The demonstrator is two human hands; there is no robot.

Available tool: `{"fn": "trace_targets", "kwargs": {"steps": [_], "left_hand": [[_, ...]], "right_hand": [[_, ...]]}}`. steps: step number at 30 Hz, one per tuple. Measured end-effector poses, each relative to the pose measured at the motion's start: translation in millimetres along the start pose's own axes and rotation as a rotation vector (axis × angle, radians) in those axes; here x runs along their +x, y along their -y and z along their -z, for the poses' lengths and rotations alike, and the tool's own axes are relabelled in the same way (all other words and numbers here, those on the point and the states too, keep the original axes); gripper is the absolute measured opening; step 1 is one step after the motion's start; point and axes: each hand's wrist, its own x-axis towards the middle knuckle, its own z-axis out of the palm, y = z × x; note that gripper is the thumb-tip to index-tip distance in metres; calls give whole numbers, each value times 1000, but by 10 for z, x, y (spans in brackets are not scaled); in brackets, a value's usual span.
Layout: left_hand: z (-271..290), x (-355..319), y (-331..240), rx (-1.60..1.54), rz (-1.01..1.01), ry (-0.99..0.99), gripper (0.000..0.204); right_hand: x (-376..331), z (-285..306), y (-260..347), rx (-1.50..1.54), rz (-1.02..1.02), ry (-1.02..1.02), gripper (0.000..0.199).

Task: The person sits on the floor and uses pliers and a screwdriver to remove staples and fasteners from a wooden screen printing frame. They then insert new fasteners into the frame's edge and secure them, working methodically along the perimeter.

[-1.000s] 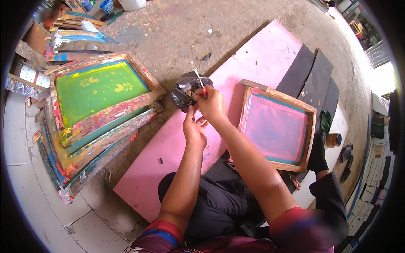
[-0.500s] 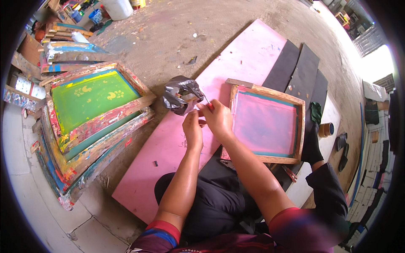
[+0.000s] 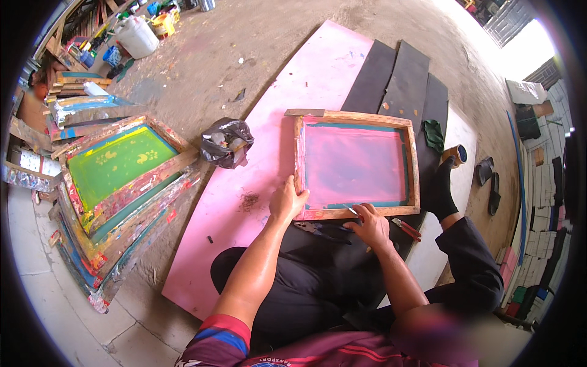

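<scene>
- A pink board (image 3: 263, 153) stretches from seven o'clock toward twelve.
- I see the wood-framed screen (image 3: 356, 162) toward two.
- Left hand (image 3: 287, 199): half-curled at its eight-o'clock corner; grip, I can't tell.
- Right hand (image 3: 371, 226): fingers pinching a slim tool (image 3: 351, 210).

**Laid out around the screen-printing frame (image 3: 356, 162)**

Beneath the frame lie a flat board (image 3: 223, 229) and overlapping sheets (image 3: 408, 70), both reaching out behind it. To its left sits a plastic bag (image 3: 226, 142); farther left, a stack of screens (image 3: 116, 164). Far behind and left stands a bucket (image 3: 136, 38). A cloth (image 3: 433, 136) lies to its right, then a small pot (image 3: 454, 154), then sandals (image 3: 489, 183). The left hand (image 3: 288, 199) is on its left side; the right hand (image 3: 370, 227), with a thin tool (image 3: 351, 210), is at its front edge. Pliers (image 3: 408, 229) lie before its front right corner.
</scene>
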Motion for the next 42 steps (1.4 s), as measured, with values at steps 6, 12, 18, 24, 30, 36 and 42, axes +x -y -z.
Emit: {"fn": "trace_targets", "kwargs": {"steps": [6,12,18,24,30,36,42], "left_hand": [[46,11,-91,30,-3,30,52],[-4,-47,-86,-62,-10,-57,43],[-154,-169,-161,-199,80,-53,50],[-173,-186,-269,-145,128,100,42],[182,147,-75,143,-385,24,62],[106,175,-66,263,-420,184,79],[-54,193,-97,296,-511,108,77]], "right_hand": [[65,-139,-416,-214,165,17,30],[249,-9,-595,-297,395,-166,33],[747,209,-936,-389,589,-120,34],[1074,469,-1215,-425,463,1,38],[700,267,-594,196,-204,-260,53],[754,-126,-123,541,-648,-283,116],[823,-130,-261,484,-667,-330,111]]}}
